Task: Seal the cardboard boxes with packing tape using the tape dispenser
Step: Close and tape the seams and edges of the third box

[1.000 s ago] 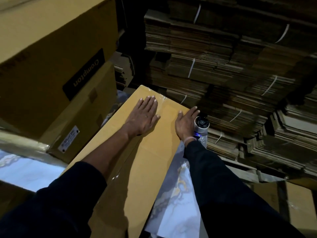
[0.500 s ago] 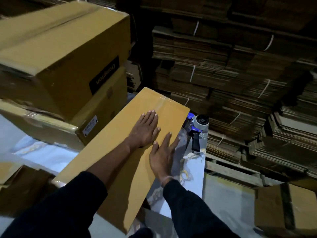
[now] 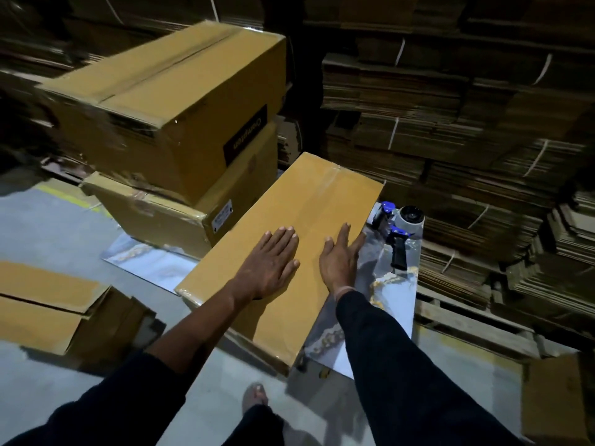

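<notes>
Both our hands lie flat on the box [image 3: 283,233], gripping nothing; the tape dispenser [image 3: 399,233] sits just beyond our right hand [image 3: 339,260] (handle towards us), farther from our left hand [image 3: 270,262].

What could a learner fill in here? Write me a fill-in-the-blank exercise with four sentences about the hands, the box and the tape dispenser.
1. Both hands lie ____ on top of the long cardboard box.
2. The tape dispenser stands to the ____ of that box.
3. Neither the left hand nor the right hand holds the ____.
4. The two stacked boxes stand to the box's ____.

Missing words: flat; right; tape dispenser; left
</notes>
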The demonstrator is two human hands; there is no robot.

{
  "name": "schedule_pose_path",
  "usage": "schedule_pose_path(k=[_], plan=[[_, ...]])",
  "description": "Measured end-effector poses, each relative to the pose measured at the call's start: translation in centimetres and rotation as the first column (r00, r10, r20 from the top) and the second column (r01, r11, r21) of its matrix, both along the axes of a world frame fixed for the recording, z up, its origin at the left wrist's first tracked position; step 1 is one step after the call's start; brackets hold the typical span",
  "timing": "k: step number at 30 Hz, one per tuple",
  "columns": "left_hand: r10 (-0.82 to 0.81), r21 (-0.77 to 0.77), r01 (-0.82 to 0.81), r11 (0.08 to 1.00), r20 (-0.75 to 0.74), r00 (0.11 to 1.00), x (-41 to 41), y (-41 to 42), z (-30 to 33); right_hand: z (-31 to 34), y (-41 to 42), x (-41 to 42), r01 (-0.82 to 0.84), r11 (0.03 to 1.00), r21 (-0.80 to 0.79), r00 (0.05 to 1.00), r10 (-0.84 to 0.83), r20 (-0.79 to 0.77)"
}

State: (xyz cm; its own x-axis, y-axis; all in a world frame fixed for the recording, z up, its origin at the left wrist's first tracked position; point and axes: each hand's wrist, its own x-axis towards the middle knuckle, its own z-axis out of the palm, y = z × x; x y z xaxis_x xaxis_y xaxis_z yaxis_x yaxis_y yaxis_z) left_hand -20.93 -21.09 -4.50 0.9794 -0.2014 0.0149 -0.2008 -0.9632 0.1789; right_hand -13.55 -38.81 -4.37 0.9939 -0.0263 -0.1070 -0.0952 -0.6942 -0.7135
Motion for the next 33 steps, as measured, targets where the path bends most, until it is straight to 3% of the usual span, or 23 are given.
schedule_pose_path(k=[10,19,27,33], plan=[[0.034,0.013,-0.034,0.999,0.000,0.999,4.8,-0.1,-0.5,0.2,0.2,6.5,-0.015,0.995,-0.097,1.000,0.017,0.016],[-0.030,-0.012,0.029,0.999,-0.007,1.000,10.1,-0.4,-0.5,0.5,0.4,11.5,0.000,0.983,-0.184,1.000,0.002,0.012],[-0.080,0.013,0.081,0.997,-0.052,0.995,11.6,0.4,0.2,0.6,1.3,10.2,0.031,0.970,-0.242,0.999,-0.032,0.001],[-0.096,-0.018,0.095,0.995,-0.055,0.994,11.3,0.8,0.5,0.6,2.1,4.1,0.001,0.941,-0.338,1.000,0.002,0.010]])
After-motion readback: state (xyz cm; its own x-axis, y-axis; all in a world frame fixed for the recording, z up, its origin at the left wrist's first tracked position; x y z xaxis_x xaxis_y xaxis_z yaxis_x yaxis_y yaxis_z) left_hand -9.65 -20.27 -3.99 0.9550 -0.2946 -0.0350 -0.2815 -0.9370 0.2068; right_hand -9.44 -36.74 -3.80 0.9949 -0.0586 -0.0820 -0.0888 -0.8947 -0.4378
